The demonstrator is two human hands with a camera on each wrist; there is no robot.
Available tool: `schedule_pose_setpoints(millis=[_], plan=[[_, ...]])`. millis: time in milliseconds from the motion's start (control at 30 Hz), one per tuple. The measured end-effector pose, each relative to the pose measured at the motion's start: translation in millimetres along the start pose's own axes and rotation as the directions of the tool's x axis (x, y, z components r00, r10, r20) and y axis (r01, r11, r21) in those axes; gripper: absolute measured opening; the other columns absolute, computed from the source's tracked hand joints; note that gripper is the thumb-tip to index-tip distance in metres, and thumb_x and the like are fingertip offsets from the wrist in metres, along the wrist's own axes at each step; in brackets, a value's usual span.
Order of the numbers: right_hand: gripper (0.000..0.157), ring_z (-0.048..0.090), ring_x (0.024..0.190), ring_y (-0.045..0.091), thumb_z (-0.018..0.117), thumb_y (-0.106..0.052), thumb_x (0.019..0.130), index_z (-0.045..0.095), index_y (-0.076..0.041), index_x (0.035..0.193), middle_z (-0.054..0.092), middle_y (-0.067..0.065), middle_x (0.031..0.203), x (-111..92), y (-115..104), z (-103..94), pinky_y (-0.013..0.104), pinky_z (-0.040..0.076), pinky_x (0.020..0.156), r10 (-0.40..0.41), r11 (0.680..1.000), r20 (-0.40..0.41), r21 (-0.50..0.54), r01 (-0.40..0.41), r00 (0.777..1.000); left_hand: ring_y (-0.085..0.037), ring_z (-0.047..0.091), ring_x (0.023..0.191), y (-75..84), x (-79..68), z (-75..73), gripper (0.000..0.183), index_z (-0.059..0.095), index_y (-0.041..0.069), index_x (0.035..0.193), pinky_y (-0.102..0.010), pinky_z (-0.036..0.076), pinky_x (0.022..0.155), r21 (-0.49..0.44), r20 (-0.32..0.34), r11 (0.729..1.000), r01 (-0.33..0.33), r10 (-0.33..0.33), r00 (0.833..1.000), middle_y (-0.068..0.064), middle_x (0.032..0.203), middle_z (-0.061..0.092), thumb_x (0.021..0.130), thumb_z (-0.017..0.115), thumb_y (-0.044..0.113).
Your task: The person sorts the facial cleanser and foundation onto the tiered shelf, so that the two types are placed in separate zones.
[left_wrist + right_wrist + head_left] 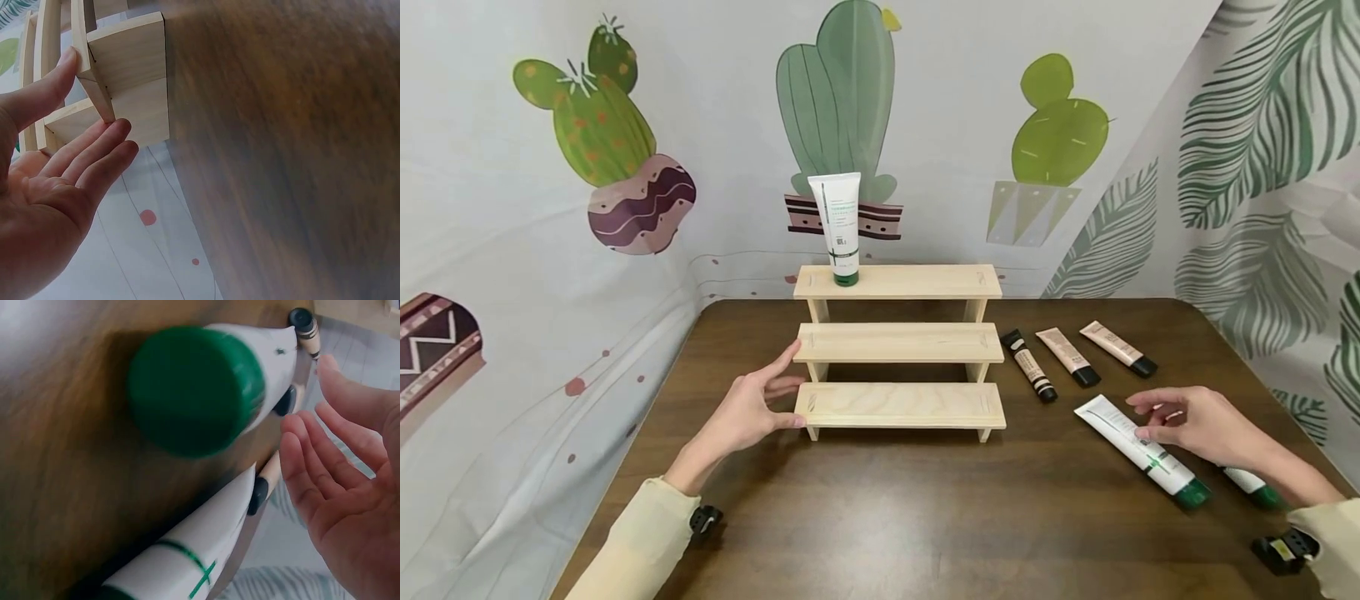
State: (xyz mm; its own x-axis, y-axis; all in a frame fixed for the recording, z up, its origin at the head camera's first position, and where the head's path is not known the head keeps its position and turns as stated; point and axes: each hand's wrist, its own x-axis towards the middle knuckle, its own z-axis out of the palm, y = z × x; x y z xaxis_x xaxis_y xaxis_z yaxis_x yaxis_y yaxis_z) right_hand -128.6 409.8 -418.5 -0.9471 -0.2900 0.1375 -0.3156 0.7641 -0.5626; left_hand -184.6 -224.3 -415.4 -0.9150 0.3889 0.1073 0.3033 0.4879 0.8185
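Note:
A three-step wooden display rack (898, 404) stands on the table. My left hand (752, 408) touches its left end, thumb at the bottom step and fingers fairly straight by the steps; in the left wrist view, the fingertips (119, 128) meet a board's corner. A white squeeze tube with a green cap (842, 225) stands cap down on the top step. Over a similar white tube (1138, 446) lying on the table, my right hand (1206, 425) has loosely bent fingers holding nothing. Its wrist partly hides another white tube (1255, 483); that tube (181, 556) shows better in the right wrist view.
Right of the rack lie a black-capped tube with dark stripes (1030, 367) and two pinkish tubes, one nearer (1067, 357) and one farther right (1116, 346). The brown table (880, 517) ends at a printed cloth backdrop (940, 125) behind.

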Motion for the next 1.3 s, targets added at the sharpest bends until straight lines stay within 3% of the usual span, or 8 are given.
schedule_pose_setpoints(millis=[233, 400, 600, 867, 1133, 1300], plan=[[0.040, 0.063, 0.075, 0.003, 0.088, -0.009, 0.086, 0.072, 0.007, 0.119, 0.071, 0.003, 0.102, -11, 11, 1.4, 0.024, 0.052, 0.061, 0.036, 0.999, 0.091, 0.003, -0.036, 0.995, -0.038, 0.066, 0.124, 0.1, -0.9, 0.2, 0.118, 0.026, 0.030, 0.169, -0.056, 0.051, 0.102, -0.008, 0.002, 1.000, 0.009, -0.009, 1.000, -0.021, 0.132, 0.069, 0.077, 0.092, -0.004], [0.040, 0.062, 0.077, 0.002, 0.086, -0.008, 0.088, 0.070, 0.011, 0.120, 0.072, 0.005, 0.104, -11, 16, 0.1, 0.024, 0.053, 0.062, 0.015, 0.999, 0.139, 0.032, -0.020, 0.990, -0.037, 0.066, 0.124, 0.1, -0.4, 0.0, 0.118, 0.026, 0.030, 0.169, -0.056, 0.052, 0.101, -0.014, 0.001, 1.000, 0.009, -0.009, 1.000, -0.021, 0.133, 0.069, 0.077, 0.092, -0.004], [0.044, 0.064, 0.080, 0.003, 0.077, -0.004, 0.096, 0.059, 0.023, 0.125, 0.068, 0.003, 0.100, -8, 21, -3.7, 0.025, 0.054, 0.065, -0.003, 0.993, 0.289, 0.118, -0.033, 0.957, -0.037, 0.065, 0.124, -1.6, -0.3, 1.0, 0.118, 0.026, 0.030, 0.169, -0.056, 0.052, 0.100, -0.020, 0.006, 1.000, 0.008, -0.008, 1.000, -0.022, 0.133, 0.068, 0.078, 0.091, -0.005], [0.040, 0.066, 0.087, 0.002, 0.073, -0.002, 0.099, 0.058, 0.023, 0.126, 0.070, 0.006, 0.103, -3, 24, -5.0, 0.026, 0.056, 0.067, -0.038, 0.986, 0.357, 0.166, -0.023, 0.933, -0.036, 0.066, 0.124, -0.6, -0.3, 0.5, 0.118, 0.027, 0.032, 0.169, -0.056, 0.054, 0.098, -0.031, -0.004, 0.999, 0.021, -0.021, 1.000, -0.021, 0.133, 0.069, 0.077, 0.091, -0.006], [0.041, 0.070, 0.091, 0.011, 0.065, 0.010, 0.099, 0.048, 0.030, 0.131, 0.071, 0.000, 0.115, 3, 30, -11.3, 0.028, 0.058, 0.069, -0.174, 0.929, 0.435, 0.370, 0.001, 0.883, -0.036, 0.067, 0.123, -1.9, 0.8, 0.3, 0.119, 0.027, 0.032, 0.169, -0.056, 0.053, 0.099, -0.027, -0.003, 1.000, 0.014, -0.014, 1.000, -0.022, 0.133, 0.069, 0.076, 0.092, -0.005], [0.040, 0.070, 0.090, 0.013, 0.066, 0.011, 0.097, 0.058, 0.015, 0.136, 0.069, -0.008, 0.122, 4, 31, -12.8, 0.028, 0.059, 0.070, -0.194, 0.908, 0.451, 0.419, -0.015, 0.872, -0.035, 0.067, 0.123, -3.2, 1.1, 0.4, 0.118, 0.027, 0.031, 0.169, -0.056, 0.053, 0.100, -0.022, -0.001, 1.000, 0.012, -0.012, 1.000, -0.021, 0.133, 0.069, 0.077, 0.092, -0.004]])
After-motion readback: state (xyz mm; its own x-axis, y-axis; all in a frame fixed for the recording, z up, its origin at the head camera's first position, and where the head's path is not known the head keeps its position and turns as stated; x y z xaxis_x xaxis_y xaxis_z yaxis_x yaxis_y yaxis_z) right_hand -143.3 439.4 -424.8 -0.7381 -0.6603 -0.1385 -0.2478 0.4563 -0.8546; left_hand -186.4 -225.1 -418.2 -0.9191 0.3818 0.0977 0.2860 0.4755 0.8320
